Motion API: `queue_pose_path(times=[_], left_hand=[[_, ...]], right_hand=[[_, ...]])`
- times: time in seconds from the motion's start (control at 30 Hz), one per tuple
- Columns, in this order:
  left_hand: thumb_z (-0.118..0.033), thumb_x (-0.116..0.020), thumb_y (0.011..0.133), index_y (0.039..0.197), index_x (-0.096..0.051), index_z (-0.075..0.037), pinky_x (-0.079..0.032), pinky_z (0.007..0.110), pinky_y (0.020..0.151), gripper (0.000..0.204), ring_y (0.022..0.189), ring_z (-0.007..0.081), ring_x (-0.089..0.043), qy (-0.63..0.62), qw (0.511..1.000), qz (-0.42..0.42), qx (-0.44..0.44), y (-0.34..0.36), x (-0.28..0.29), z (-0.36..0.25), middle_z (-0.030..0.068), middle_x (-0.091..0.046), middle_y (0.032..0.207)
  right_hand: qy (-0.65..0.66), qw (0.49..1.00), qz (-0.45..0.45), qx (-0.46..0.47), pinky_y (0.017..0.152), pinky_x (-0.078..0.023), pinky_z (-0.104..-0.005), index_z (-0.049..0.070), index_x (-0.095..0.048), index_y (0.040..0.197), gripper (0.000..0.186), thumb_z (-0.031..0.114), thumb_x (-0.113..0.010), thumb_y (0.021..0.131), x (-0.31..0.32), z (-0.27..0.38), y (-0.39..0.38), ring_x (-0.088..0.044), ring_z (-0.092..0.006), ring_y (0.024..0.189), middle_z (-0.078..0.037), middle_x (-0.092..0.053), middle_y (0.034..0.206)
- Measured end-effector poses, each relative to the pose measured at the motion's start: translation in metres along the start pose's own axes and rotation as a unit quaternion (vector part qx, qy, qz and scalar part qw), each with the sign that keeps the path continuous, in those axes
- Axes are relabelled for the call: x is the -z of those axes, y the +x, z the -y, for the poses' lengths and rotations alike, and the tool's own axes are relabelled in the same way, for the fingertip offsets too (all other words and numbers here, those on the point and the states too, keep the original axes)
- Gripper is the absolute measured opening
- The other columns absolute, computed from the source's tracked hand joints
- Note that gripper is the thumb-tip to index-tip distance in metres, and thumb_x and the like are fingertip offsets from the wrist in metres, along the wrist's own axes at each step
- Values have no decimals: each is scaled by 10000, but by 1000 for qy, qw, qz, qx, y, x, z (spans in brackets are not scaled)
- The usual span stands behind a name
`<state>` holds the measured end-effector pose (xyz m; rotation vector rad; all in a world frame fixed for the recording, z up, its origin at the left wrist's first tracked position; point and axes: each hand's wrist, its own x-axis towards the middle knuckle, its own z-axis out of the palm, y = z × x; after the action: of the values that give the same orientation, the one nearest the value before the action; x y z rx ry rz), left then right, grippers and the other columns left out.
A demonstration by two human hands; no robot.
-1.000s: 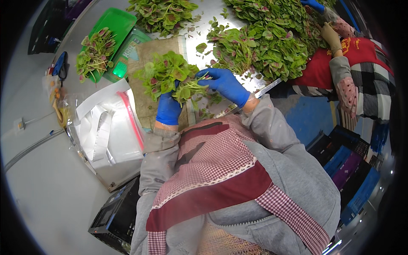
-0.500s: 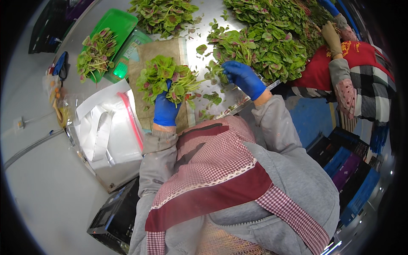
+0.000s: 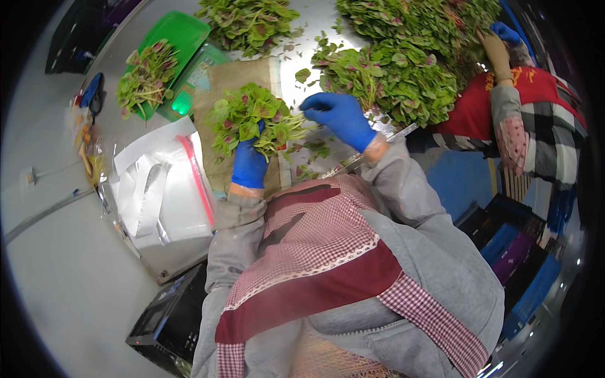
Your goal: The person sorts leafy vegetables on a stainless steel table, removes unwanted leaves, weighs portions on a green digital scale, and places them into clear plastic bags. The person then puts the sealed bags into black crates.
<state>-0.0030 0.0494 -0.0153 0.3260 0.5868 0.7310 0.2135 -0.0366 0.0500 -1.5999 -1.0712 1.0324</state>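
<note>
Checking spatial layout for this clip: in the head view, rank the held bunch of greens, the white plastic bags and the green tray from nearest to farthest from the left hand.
1. bunch of greens, gripped in the left hand.
2. white plastic bags, to its left.
3. green tray, far upper left.

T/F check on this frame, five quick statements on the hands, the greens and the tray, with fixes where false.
1. The left hand grips a bunch of leafy greens. True.
2. Both of the person's hands are bare. False: the left hand and the right hand both wear blue gloves.
3. The right hand is closed around the bunch in the left hand. False: it is beside the bunch, near its stems, with the big pile of greens just behind it.
4. The green tray holds some greens. True.
5. A white bag lies on the person's right side. False: it lies to their left.
</note>
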Motion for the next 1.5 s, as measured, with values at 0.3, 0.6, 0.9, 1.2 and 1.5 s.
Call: queue_pose_path(times=[0.3, 0.6, 0.9, 1.2, 1.5], left_hand=[[-133, -548, 980, 1348, -502, -33, -497, 362, 984, 384, 1140, 211, -586, -11, 1000, -24, -5, 8, 27, 8, 82, -585, 1276], [-120, -558, 974, 1325, -522, -33, -503, 361, 972, 363, 1136, 217, -595, 46, 998, -30, -2, -2, 10, 5, 88, -598, 1268], [-71, -643, 913, 1239, -585, -15, -524, 306, 866, 335, 1018, 189, -639, 69, 993, -69, 69, -19, 3, 8, 75, -654, 1145], [-44, -632, 886, 1150, -617, -12, -553, 311, 707, 267, 832, 179, -666, 153, 975, -103, -127, 5, -25, -41, 81, -675, 1003], [-88, -611, 896, 1196, -597, 3, -491, 364, 934, 314, 1099, 237, -607, 499, 795, -87, -335, 59, -39, -141, 119, -634, 1189]], right_hand=[[-438, 887, -107, 99, 932, -482, -395, 63, -607, 1223, 513, 229, -774, 767, 46, -7, -4, -608, -287, 1074, -144, -614, 1230], [-331, 932, 73, 129, 720, -538, -372, 24, -631, 1169, 452, 281, -696, 802, -36, -35, -10, -688, -264, 743, -135, -707, 893], [-284, 946, 77, 138, 569, -482, -377, 63, -674, 865, 234, 277, -590, 906, -30, -51, -3, -638, -289, 612, -138, -655, 691], [-103, 985, 139, 14, 800, -525, -381, 32, -643, 1084, 391, 325, -708, 834, -75, 28, 40, -681, -286, 878, -174, -687, 955], [8, 983, 166, 78, 932, -478, -316, -28, -522, 1296, 624, 315, -755, 829, -116, 129, 141, -605, -194, 1071, -143, -622, 1206]])
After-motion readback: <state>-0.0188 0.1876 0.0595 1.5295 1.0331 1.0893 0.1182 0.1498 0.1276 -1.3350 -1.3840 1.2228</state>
